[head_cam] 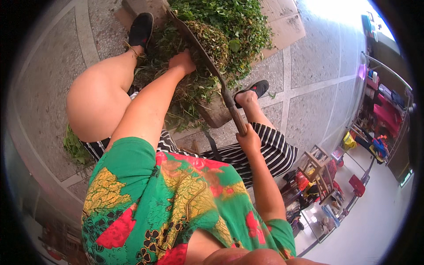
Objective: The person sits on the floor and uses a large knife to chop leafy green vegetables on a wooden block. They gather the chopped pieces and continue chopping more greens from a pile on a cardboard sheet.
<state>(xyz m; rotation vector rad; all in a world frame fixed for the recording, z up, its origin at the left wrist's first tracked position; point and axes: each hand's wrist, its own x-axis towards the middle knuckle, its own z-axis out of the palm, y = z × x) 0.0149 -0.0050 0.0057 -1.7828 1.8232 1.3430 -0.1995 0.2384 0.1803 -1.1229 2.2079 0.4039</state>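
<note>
My right hand (250, 140) is closed around the wooden handle of a long, hinged-looking chopping blade (208, 63), which slants from upper left to lower right. Under the blade runs a wooden block (215, 114), mostly covered by leafy green stalks (188, 89). My left hand (183, 62) presses on the stalks just left of the blade, its fingers curled over them and partly hidden. On the blade's other side lies a large heap of chopped greens (228, 23), with paler cut stems close to the metal.
Flattened cardboard (290, 25) lies beneath the heap. My black shoes (140, 31) stand on either side of the block. More greens (74, 145) lie on the tiled floor by my left leg. A small wooden stool (313, 162) and cluttered racks (387, 112) stand at the right.
</note>
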